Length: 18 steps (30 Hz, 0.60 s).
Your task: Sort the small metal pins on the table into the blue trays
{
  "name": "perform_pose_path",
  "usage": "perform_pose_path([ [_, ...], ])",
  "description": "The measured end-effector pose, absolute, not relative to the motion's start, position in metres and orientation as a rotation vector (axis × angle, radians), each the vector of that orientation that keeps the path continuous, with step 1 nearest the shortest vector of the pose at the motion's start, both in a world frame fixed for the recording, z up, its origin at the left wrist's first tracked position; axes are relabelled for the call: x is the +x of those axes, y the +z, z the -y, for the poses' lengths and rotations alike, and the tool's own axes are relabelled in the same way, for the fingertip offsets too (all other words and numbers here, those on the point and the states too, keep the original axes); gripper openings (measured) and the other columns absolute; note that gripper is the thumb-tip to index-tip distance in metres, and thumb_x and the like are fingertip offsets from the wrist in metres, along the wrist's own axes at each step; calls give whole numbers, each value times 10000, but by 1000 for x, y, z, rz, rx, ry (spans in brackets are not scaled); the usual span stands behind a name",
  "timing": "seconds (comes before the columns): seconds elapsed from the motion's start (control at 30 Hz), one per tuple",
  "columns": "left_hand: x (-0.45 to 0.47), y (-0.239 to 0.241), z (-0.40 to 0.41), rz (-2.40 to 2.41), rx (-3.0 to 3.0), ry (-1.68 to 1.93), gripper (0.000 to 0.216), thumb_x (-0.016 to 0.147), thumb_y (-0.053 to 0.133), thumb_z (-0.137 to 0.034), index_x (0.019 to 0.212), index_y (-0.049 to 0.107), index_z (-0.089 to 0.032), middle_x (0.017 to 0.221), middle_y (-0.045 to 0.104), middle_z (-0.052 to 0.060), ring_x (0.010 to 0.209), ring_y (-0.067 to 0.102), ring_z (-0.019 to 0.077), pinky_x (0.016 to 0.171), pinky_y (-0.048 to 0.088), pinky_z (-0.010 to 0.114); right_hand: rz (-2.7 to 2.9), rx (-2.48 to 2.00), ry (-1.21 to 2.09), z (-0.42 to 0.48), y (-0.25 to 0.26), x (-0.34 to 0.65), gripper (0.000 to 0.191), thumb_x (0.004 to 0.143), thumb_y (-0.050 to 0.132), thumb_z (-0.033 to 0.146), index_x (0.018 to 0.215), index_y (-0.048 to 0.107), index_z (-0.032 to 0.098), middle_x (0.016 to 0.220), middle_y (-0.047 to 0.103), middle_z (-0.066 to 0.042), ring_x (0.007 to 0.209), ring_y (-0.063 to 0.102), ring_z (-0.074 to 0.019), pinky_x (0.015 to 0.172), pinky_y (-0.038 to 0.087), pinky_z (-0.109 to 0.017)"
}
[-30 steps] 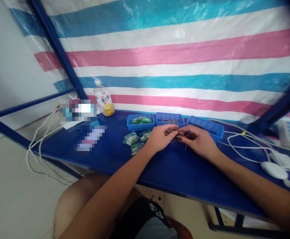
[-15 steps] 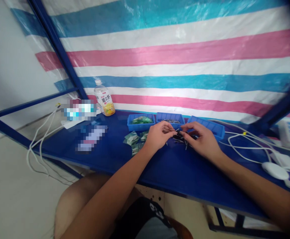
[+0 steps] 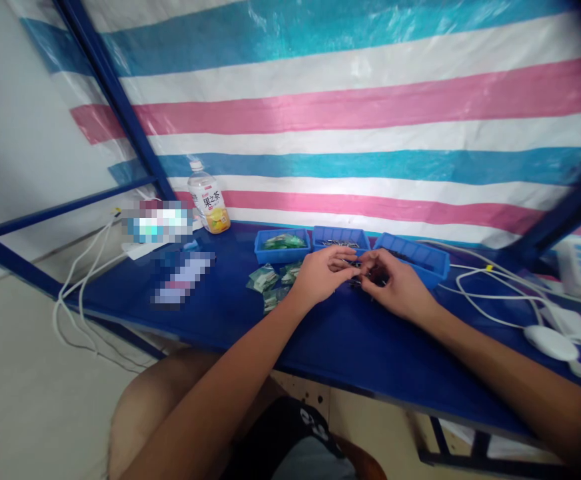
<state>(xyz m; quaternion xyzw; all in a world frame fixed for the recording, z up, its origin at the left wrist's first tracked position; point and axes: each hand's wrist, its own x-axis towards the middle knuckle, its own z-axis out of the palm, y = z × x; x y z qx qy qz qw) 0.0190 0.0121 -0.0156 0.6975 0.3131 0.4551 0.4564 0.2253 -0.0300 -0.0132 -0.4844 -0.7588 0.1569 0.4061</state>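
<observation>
At the left, white cables [image 3: 90, 280] hang over the end of a long blue desk [image 3: 335, 343]. Next, a pixelated pale flat object [image 3: 183, 277] lies on the desk, and beyond it a clear plastic bottle with a yellow-printed label [image 3: 209, 200] stands at the far side. Small clear plastic bags with pale contents [image 3: 263, 279] lie in a loose cluster, just nearer than a blue plastic box of greenish packets [image 3: 282, 256]. The left hand [image 3: 323, 272] is half curled, thumb toward the fingers; whether it grips a piece I cannot tell. Beyond it, a second blue box [image 3: 355, 235] holds slim metallic pieces. A pile of thin dark pieces [image 3: 354, 283] lies on the desk beneath both hands' fingertips. The right hand [image 3: 398, 283] has its fingers bent toward the thumb at the pile, its grip unclear. A third blue box [image 3: 434, 264] sits behind it. Farther right lies a white round device [image 3: 550, 341]. The work seems partway: several bags appear filled, while loose dark pieces remain unsorted or unpacked.
</observation>
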Motion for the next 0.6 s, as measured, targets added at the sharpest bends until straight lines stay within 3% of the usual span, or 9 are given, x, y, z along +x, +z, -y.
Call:
perform_pose_path([
  [0.13, 18, -13, -9, -806, 1743, 1159, 320, 885, 806, -236, 1192, 744, -168, 1131, 814, 133, 991, 795, 233, 931, 651, 388, 1900, -1218, 413, 31, -10, 225, 379, 879, 649, 241, 1258, 628, 243, 881, 729, -20, 718, 680, -200, 677, 568, -340],
  [0.3, 15, -11, -6, -847, 1869, 1046, 307, 1006, 633, -286, 1273, 749, -190, 968, 831, 86, 775, 795, 198, 843, 664, 368, 1863, -1282, 333, 30, -9, 229, 153, 901, 657, 291, 1029, 726, 245, 919, 760, -44, 751, 697, -217, 635, 542, -343],
  [0.43, 16, -15, -8, -838, 1963, 1040, 309, 988, 616, -236, 1241, 791, -198, 1091, 836, 82, 935, 809, 226, 900, 661, 361, 1886, -1246, 297, 30, -9, 229, 148, 932, 688, 381, 971, 725, 244, 925, 758, -57, 782, 692, -229, 705, 553, -381],
  [0.6, 15, -15, -11, -836, 1949, 1057, 284, 972, 686, -316, 1190, 816, -190, 1178, 822, 100, 1050, 798, 253, 976, 646, 380, 1926, -1188, 282, 29, -9, 227, 167, 941, 693, 411, 958, 699, 245, 945, 737, -69, 753, 658, -219, 691, 542, -383],
])
